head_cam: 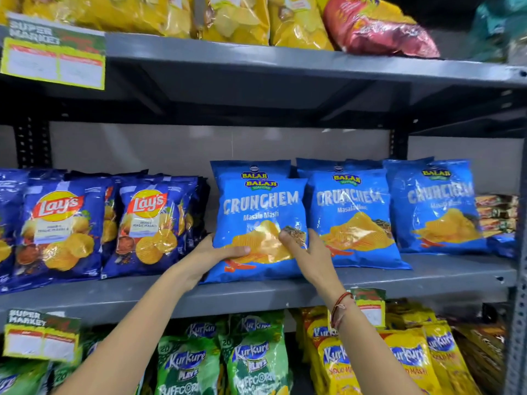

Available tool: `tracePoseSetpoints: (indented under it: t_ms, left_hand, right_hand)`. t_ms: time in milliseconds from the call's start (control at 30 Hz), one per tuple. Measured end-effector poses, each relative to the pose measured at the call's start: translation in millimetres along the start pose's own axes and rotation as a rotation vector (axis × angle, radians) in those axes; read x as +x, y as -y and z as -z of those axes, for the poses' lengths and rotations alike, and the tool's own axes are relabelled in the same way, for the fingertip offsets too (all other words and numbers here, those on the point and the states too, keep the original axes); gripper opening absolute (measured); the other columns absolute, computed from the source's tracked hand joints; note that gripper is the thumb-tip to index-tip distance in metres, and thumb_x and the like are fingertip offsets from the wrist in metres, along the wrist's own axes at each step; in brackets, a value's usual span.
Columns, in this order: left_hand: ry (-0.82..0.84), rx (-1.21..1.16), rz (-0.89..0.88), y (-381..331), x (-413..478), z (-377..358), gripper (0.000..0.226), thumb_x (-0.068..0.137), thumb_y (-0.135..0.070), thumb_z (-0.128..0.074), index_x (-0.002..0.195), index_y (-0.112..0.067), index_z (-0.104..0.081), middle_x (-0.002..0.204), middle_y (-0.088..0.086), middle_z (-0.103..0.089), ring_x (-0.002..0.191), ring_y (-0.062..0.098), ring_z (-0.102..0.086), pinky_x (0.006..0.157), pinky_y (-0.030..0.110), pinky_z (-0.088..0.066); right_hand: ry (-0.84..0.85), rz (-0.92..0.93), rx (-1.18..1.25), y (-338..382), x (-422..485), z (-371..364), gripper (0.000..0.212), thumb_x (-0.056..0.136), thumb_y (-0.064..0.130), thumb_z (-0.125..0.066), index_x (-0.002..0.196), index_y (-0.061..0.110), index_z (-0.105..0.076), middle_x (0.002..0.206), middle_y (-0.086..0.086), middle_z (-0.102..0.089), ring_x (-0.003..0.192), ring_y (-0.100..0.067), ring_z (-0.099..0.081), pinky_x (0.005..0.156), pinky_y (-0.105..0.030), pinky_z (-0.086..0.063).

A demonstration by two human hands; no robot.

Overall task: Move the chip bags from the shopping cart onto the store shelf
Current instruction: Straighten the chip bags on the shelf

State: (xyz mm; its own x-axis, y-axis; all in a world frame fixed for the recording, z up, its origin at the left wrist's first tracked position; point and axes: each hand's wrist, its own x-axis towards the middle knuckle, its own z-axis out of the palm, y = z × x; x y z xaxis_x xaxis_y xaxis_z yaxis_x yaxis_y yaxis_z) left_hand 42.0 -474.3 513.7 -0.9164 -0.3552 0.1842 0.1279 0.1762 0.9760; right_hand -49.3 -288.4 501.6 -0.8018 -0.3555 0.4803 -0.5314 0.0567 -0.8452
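Note:
A light blue Crunchem chip bag point(258, 206) stands upright on the grey middle shelf point(427, 276), with a second like bag right behind it. My left hand point(216, 252) grips its lower left edge, thumb across the front. On the bag's lower right side my right hand point(308, 252) holds it, fingers curled on the front. Two more Crunchem bags point(353, 212) point(436, 206) stand to the right on the same shelf. The shopping cart is out of view.
Dark blue Lay's bags point(62, 223) fill the shelf's left part. Yellow and red bags point(228, 18) lie on the shelf above. Green and yellow Kurkure bags point(251, 363) hang below. A narrow gap separates the Lay's from the held bag. Price tags point(54, 58) hang from shelf edges.

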Motion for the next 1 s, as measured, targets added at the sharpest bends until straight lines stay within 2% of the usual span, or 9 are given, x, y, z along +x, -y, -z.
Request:
tracePoseSetpoints:
  t_ms: [100, 200, 300, 367, 500, 600, 733, 867, 1000]
  left_hand:
    - [-0.117, -0.002, -0.061, 6, 8, 3, 0.11, 0.031, -0.04, -0.092, 0.127, -0.018, -0.042, 0.116, 0.005, -0.066, 0.098, 0.022, -0.067, 0.09, 0.04, -0.053]
    - [-0.197, 0.034, -0.136, 6, 14, -1, 0.097, 0.053, -0.028, -0.087, 0.135, -0.018, -0.034, 0.121, 0.003, -0.062, 0.102, 0.02, -0.064, 0.089, 0.037, -0.052]
    - [-0.189, 0.078, -0.142, 7, 20, -2, 0.115, 0.041, -0.042, -0.089, 0.137, -0.019, -0.03, 0.121, 0.001, -0.06, 0.104, 0.016, -0.062, 0.087, 0.033, -0.051]
    - [-0.142, 0.1, -0.124, 10, 21, -2, 0.129, 0.026, -0.052, -0.087, 0.137, -0.02, -0.029, 0.117, -0.003, -0.06, 0.102, 0.012, -0.061, 0.083, 0.028, -0.051]
    - [-0.094, 0.073, -0.107, 12, 25, -2, 0.127, 0.025, -0.049, -0.088, 0.134, -0.02, -0.029, 0.118, 0.001, -0.06, 0.103, 0.015, -0.061, 0.086, 0.028, -0.05]
    - [-0.101, 0.051, -0.117, 14, 27, -2, 0.132, 0.017, -0.052, -0.089, 0.132, -0.018, -0.032, 0.119, 0.002, -0.06, 0.105, 0.016, -0.061, 0.086, 0.03, -0.05]
    - [-0.146, 0.114, -0.147, 16, 28, -2, 0.134, 0.019, -0.058, -0.086, 0.134, -0.019, -0.032, 0.119, -0.001, -0.059, 0.105, 0.013, -0.06, 0.087, 0.03, -0.051]
    - [-0.203, 0.169, -0.149, 15, 24, -4, 0.135, 0.025, -0.059, -0.085, 0.14, -0.022, -0.024, 0.132, 0.003, -0.053, 0.112, 0.017, -0.056, 0.099, 0.04, -0.047]
    - [-0.405, 0.267, -0.18, 11, 14, -15, 0.127, 0.042, -0.043, -0.086, 0.145, -0.025, -0.014, 0.146, 0.005, -0.039, 0.13, 0.023, -0.041, 0.109, 0.046, -0.036]
  right_hand:
    - [-0.017, 0.11, -0.021, 9, 5, 1, 0.047, 0.089, 0.034, -0.06, 0.128, 0.011, -0.047, 0.091, 0.025, -0.043, 0.099, -0.019, -0.057, 0.072, -0.017, -0.035]
    - [-0.015, 0.124, -0.023, 10, 20, -2, 0.032, 0.089, 0.034, -0.061, 0.113, 0.019, -0.046, 0.089, 0.033, -0.044, 0.095, -0.01, -0.057, 0.07, -0.006, -0.036]
    - [0.032, 0.102, 0.002, 6, 31, -2, 0.038, 0.088, 0.04, -0.059, 0.117, 0.019, -0.046, 0.108, 0.005, -0.065, 0.111, -0.025, -0.06, 0.069, -0.016, -0.043]
    - [0.068, 0.025, -0.046, 6, 32, -4, 0.057, 0.09, 0.045, -0.054, 0.132, 0.009, -0.038, 0.129, -0.02, -0.057, 0.121, -0.036, -0.052, 0.078, -0.031, -0.042]
    - [0.067, -0.042, -0.11, -8, 47, -13, 0.073, 0.083, 0.061, -0.053, 0.134, 0.012, -0.033, 0.123, -0.009, -0.058, 0.119, -0.034, -0.054, 0.095, -0.04, -0.044]
    - [0.049, -0.117, -0.162, -15, 57, -21, 0.084, 0.077, 0.069, -0.054, 0.137, 0.014, -0.031, 0.132, -0.016, -0.054, 0.123, -0.038, -0.05, 0.102, -0.047, -0.041]
    - [-0.025, -0.082, -0.084, -20, 61, -27, 0.083, 0.075, 0.066, -0.059, 0.136, 0.015, -0.035, 0.129, -0.012, -0.058, 0.12, -0.034, -0.054, 0.099, -0.045, -0.045]
    - [-0.062, 0.018, 0.013, -18, 59, -27, 0.078, 0.076, 0.055, -0.066, 0.136, 0.014, -0.037, 0.112, -0.003, -0.064, 0.11, -0.027, -0.061, 0.094, -0.043, -0.051]
    - [-0.104, 0.156, -0.061, -14, 50, -18, 0.077, 0.08, 0.048, -0.066, 0.14, 0.011, -0.033, 0.133, -0.011, -0.054, 0.125, -0.026, -0.048, 0.103, -0.036, -0.04]
